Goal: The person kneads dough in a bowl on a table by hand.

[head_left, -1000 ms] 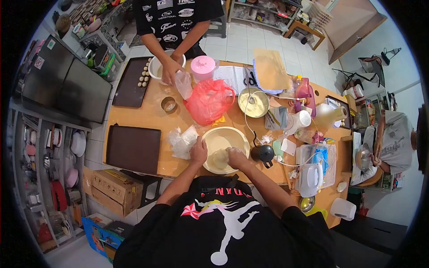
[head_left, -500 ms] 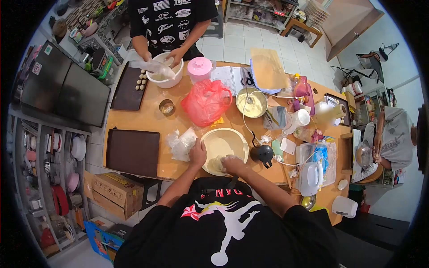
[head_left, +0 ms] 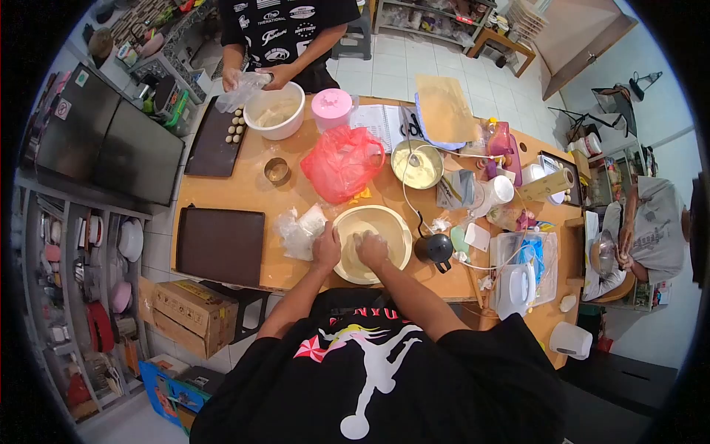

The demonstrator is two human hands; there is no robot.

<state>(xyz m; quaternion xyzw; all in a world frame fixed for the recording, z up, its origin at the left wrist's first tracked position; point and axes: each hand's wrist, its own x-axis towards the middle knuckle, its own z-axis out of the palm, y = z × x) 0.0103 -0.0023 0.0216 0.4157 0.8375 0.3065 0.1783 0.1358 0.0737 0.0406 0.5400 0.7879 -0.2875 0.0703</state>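
My left hand [head_left: 326,249] clamps one cream mixing bowl [head_left: 404,240]
My right hand [head_left: 372,251] dips inside — whether closed, I can't tell; one black T-shirt [head_left: 292,24] opposite reads "THENATIONAL".

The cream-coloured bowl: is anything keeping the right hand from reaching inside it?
Nothing visible does: the right hand is inside the cream-coloured bowl, and the left hand is aside, at its left rim.

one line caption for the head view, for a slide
Left hand at the rim of a cream bowl, right hand inside it, red plastic bag beyond.
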